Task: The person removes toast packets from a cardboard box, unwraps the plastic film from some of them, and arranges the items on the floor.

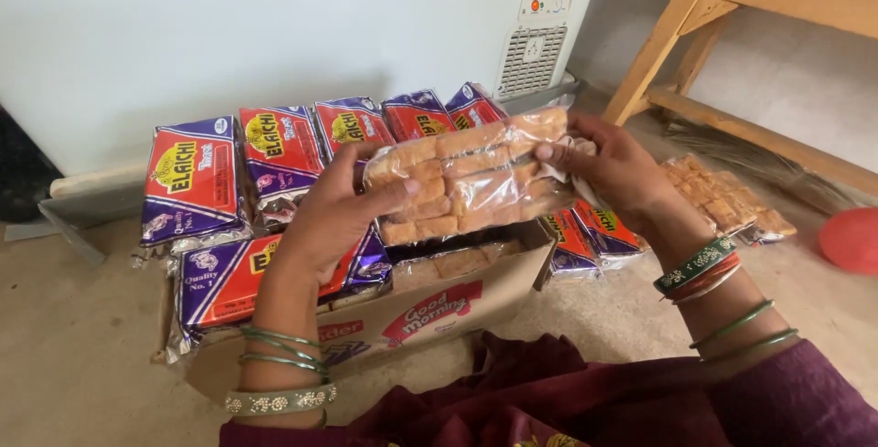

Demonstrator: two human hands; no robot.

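Left hand [334, 214] and right hand [613, 173] apparently grip clear rusk packet [471, 182].

**Location: Small Shop Stockroom, Floor Level**

I am seated on a bare concrete floor [82, 337] directly in front of a white chest freezer [137, 45], the reference landmark. Leaning against the base of the freezer stands a row of identical purple-and-red biscuit packets [192, 182], stock in quantity. Just in front of the freezer sits an open cardboard carton [430, 310] holding more packets. To the right of the freezer stands a plain wooden frame [695, 8], with a broom [768, 159] beneath it.
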